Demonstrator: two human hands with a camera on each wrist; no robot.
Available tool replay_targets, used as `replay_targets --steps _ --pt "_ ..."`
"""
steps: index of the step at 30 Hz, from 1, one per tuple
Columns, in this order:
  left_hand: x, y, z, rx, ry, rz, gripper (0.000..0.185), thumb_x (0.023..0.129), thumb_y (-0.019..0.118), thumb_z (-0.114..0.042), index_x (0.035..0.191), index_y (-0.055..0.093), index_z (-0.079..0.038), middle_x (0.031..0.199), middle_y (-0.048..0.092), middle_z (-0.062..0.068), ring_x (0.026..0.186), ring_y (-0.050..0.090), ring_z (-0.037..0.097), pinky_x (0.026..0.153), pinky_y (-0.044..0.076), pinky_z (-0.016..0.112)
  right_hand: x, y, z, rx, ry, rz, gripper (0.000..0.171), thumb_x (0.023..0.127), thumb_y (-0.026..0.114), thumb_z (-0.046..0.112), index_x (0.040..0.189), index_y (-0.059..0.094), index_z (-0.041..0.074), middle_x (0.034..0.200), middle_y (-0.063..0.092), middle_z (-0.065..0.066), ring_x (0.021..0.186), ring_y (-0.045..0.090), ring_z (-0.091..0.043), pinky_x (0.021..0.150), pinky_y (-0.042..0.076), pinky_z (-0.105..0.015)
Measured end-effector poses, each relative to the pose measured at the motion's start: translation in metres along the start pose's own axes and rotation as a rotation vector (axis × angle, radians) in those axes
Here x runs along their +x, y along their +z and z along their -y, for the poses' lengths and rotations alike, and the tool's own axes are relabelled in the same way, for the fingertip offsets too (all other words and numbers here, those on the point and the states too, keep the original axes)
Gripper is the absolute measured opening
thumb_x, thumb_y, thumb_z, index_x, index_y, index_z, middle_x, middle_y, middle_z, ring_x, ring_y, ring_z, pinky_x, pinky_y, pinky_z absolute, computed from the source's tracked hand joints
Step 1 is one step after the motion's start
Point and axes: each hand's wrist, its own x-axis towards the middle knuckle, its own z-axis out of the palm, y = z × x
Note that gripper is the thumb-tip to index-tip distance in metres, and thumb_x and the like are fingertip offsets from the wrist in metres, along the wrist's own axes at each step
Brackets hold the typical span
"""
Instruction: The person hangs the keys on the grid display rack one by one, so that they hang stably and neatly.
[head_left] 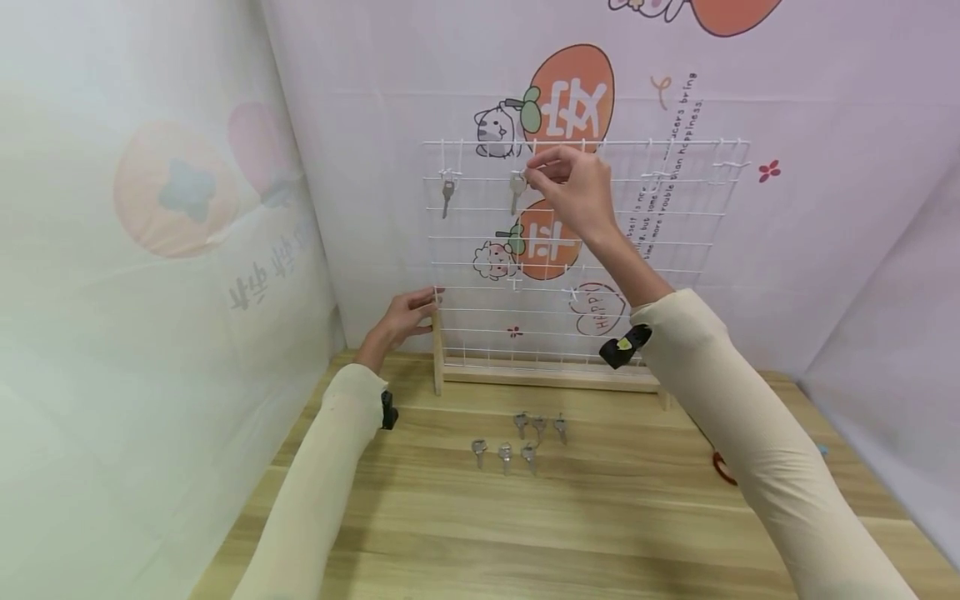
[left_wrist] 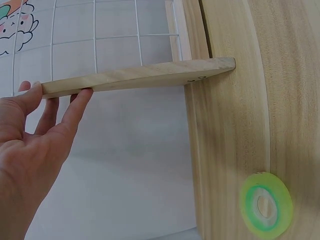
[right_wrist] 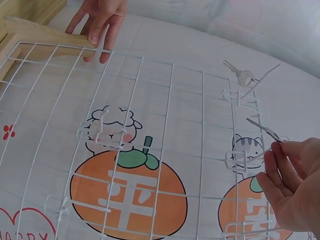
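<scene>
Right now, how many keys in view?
8. Six lie on the table in two rows of three; one hangs at the rack's upper left; one in the right hand, at a hook. The right arm may hide more.

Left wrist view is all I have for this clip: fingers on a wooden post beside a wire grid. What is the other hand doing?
Observer: The right hand pinches a key at a hook on the upper row of the wire rack.
Operator: Any other keys on the rack?
Observer: One. A second key hangs further left on the same row.
Operator: And off the rack?
Observer: Six loose keys lie on the wooden table in front of the rack.
</scene>
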Motion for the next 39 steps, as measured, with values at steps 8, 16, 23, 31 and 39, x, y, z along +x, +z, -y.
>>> replay_targets --steps 8,16,23,31,39 --pt "0.001 0.001 0.000 -0.001 -0.010 0.004 0.045 0.110 0.050 -0.008 0.155 0.051 -0.014 0.162 0.043 0.015 0.147 0.043 0.034 0.113 0.045 0.057 0.000 0.002 -0.003 -0.013 -0.006 -0.012 0.019 0.100 0.071 0.016 0.114 0.077 0.005 0.109 0.079 -0.011 0.095 0.076 -0.020 0.073 0.055 -0.015" --pt "-0.001 0.002 0.000 -0.001 -0.013 -0.002 0.046 0.110 0.050 -0.007 0.155 0.050 -0.013 0.162 0.042 0.016 0.148 0.042 0.034 0.113 0.046 0.057 -0.002 0.005 -0.005 -0.025 0.005 0.009 0.020 0.102 0.070 0.017 0.116 0.077 0.005 0.110 0.079 -0.011 0.099 0.076 -0.021 0.074 0.057 -0.016" --pt "-0.001 0.001 0.001 0.004 -0.020 -0.013 0.045 0.110 0.051 -0.008 0.155 0.051 -0.015 0.162 0.043 0.014 0.147 0.043 0.033 0.113 0.047 0.055 -0.005 0.004 -0.006 -0.025 0.000 0.035 0.024 0.102 0.069 0.019 0.121 0.075 0.005 0.116 0.077 -0.011 0.105 0.075 -0.024 0.088 0.061 -0.026" --pt "0.001 0.002 -0.001 0.021 -0.019 -0.017 0.044 0.110 0.051 -0.010 0.154 0.052 -0.016 0.162 0.044 0.012 0.147 0.043 0.031 0.112 0.048 0.054 -0.013 -0.005 -0.009 -0.024 -0.006 0.032 0.027 0.101 0.071 0.016 0.125 0.072 0.003 0.118 0.076 -0.013 0.105 0.075 -0.024 0.092 0.061 -0.030" --pt "0.003 0.002 0.001 0.011 -0.028 -0.025 0.045 0.110 0.052 -0.010 0.154 0.053 -0.018 0.161 0.044 0.011 0.147 0.043 0.031 0.113 0.048 0.054 -0.036 -0.009 -0.014 -0.021 -0.043 0.087 0.030 0.098 0.075 0.015 0.126 0.071 0.004 0.113 0.078 -0.012 0.100 0.076 -0.021 0.089 0.062 -0.030"
